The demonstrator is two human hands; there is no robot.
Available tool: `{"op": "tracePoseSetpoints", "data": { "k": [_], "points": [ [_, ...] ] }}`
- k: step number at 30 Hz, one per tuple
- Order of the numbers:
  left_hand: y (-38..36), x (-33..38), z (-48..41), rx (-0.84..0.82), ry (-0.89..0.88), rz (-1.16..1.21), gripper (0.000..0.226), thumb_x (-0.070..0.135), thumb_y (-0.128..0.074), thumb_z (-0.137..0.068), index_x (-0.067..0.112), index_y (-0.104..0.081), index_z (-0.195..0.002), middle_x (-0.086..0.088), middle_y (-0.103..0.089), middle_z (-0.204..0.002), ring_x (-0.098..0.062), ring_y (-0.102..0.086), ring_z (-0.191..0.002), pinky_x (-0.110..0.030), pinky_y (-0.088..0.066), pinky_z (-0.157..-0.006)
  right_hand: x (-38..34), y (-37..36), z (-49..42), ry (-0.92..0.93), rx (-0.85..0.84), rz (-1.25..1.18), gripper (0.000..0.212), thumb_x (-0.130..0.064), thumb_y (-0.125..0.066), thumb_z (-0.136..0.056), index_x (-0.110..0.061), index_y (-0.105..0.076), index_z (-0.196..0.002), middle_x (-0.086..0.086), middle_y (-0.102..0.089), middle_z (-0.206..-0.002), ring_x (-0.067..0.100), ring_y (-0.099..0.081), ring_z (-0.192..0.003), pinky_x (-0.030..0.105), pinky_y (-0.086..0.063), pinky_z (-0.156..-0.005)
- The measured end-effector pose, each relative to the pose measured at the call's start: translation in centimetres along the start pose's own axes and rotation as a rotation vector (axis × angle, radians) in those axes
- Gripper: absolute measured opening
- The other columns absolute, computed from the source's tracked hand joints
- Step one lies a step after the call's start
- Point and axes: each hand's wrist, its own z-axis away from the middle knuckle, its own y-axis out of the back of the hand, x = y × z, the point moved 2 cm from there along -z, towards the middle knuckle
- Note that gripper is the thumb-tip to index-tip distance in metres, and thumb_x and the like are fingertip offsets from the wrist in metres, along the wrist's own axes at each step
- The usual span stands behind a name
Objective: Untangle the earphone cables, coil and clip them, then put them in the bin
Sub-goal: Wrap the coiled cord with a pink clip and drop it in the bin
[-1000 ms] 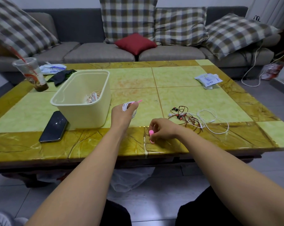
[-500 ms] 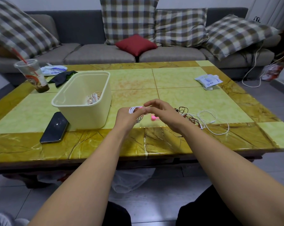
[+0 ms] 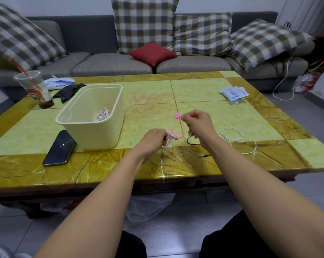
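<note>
The left hand is curled tight round a small coil of white earphone cable, held low over the near side of the desk. Up and to its right, the right hand pinches a pink clip, whose round head pokes out left of the knuckles. More pink loops at the coil, though I cannot tell whether it is one piece. If the left grip slackens while the clip is drawn round, the coil will likely spring open. A pull too hard could also slip the clip out of the pinch. Loose cables lie just below and right of the right hand, where the wrist could snag them. The bin stands left of the left hand, with one bundle inside.
</note>
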Motion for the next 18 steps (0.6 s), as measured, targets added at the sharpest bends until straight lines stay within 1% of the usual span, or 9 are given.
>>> {"op": "tracePoseSetpoints", "data": {
  "k": [2, 4, 6, 8, 11, 12, 13, 16, 18],
  "points": [
    [-0.6, -0.1, -0.1, -0.063, -0.053, -0.077, 0.028, 0.012, -0.034, -0.098, 0.013, -0.039, -0.070, 0.000, -0.035, -0.067, -0.013, -0.028, -0.061, -0.027, -0.025, -0.056, 0.2, -0.4, 0.3, 0.024, -0.073, 0.110, 0.013, -0.008, -0.070, -0.086, -0.012, -0.067, -0.074, 0.003, -0.059, -0.064, 0.004, -0.042, -0.038, 0.019, -0.033, -0.039],
    [-1.0, -0.3, -0.3, -0.101, -0.078, -0.147, 0.029, 0.016, -0.035, -0.100, 0.012, -0.042, -0.072, -0.002, -0.038, -0.070, -0.016, -0.032, -0.068, -0.032, -0.029, -0.064, 0.5, -0.8, 0.5, 0.010, -0.187, 0.240, 0.011, -0.009, -0.072, -0.085, -0.011, -0.071, -0.074, 0.003, -0.063, -0.063, 0.008, -0.046, -0.042, 0.020, -0.034, -0.041],
    [-1.2, -0.7, -0.6, -0.103, -0.080, -0.272, 0.035, 0.023, -0.033, -0.102, 0.020, -0.049, -0.071, 0.003, -0.045, -0.071, -0.020, -0.037, -0.081, -0.038, -0.034, -0.078, 0.6, -0.9, 0.7, -0.027, -0.285, 0.292, 0.011, -0.010, -0.071, -0.086, -0.010, -0.073, -0.075, 0.000, -0.063, -0.058, 0.009, -0.050, -0.045, 0.019, -0.034, -0.042],
    [-1.2, -1.0, -0.7, -0.079, -0.069, -0.425, 0.036, 0.028, -0.029, -0.104, 0.028, -0.049, -0.074, 0.008, -0.048, -0.073, -0.024, -0.041, -0.094, -0.042, -0.032, -0.094, 0.4, -0.7, 0.9, -0.067, -0.346, 0.311, 0.014, -0.011, -0.068, -0.088, -0.009, -0.074, -0.076, -0.006, -0.061, -0.051, 0.006, -0.049, -0.042, 0.018, -0.031, -0.042],
    [-1.0, -1.4, -0.8, -0.065, -0.052, -0.541, 0.033, 0.032, -0.024, -0.106, 0.029, -0.056, -0.097, 0.001, -0.057, -0.093, -0.026, -0.039, -0.116, -0.042, -0.025, -0.101, 0.3, -0.5, 1.1, -0.097, -0.459, 0.350, 0.019, -0.013, -0.060, -0.091, -0.005, -0.076, -0.086, 0.001, -0.060, -0.060, 0.003, -0.043, -0.042, 0.018, -0.028, -0.043],
    [-0.9, -1.4, -0.8, -0.068, -0.043, -0.554, 0.036, 0.033, -0.023, -0.106, 0.029, -0.058, -0.109, -0.002, -0.059, -0.101, -0.025, -0.037, -0.119, -0.041, -0.023, -0.101, 0.3, -0.5, 1.1, -0.088, -0.501, 0.360, 0.019, -0.015, -0.060, -0.091, -0.005, -0.077, -0.090, 0.004, -0.059, -0.065, 0.002, -0.044, -0.045, 0.017, -0.030, -0.045],
    [-0.9, -1.5, -0.8, -0.068, -0.040, -0.568, 0.037, 0.033, -0.023, -0.106, 0.028, -0.059, -0.114, -0.004, -0.060, -0.106, -0.024, -0.035, -0.119, -0.041, -0.023, -0.100, 0.4, -0.5, 1.1, -0.071, -0.538, 0.379, 0.018, -0.018, -0.062, -0.091, -0.008, -0.077, -0.094, 0.005, -0.060, -0.070, 0.001, -0.045, -0.049, 0.017, -0.033, -0.048],
    [-0.6, -1.9, -0.8, -0.038, -0.045, -0.613, 0.029, 0.033, -0.027, -0.105, 0.032, -0.052, -0.090, -0.005, -0.060, -0.100, -0.024, -0.037, -0.114, -0.039, -0.024, -0.094, 0.8, -0.7, 1.1, 0.043, -0.604, 0.468, 0.014, -0.022, -0.071, -0.088, -0.013, -0.077, -0.098, 0.000, -0.068, -0.079, 0.003, -0.053, -0.064, 0.015, -0.040, -0.057],
    [-0.4, -2.1, -0.9, -0.022, -0.051, -0.642, 0.032, 0.033, -0.029, -0.103, 0.031, -0.050, -0.079, -0.001, -0.059, -0.091, -0.022, -0.037, -0.111, -0.037, -0.024, -0.092, 1.0, -0.8, 1.0, 0.106, -0.585, 0.505, 0.015, -0.022, -0.075, -0.086, -0.012, -0.077, -0.098, 0.002, -0.071, -0.082, 0.005, -0.056, -0.069, 0.019, -0.044, -0.065]
  ]
}}
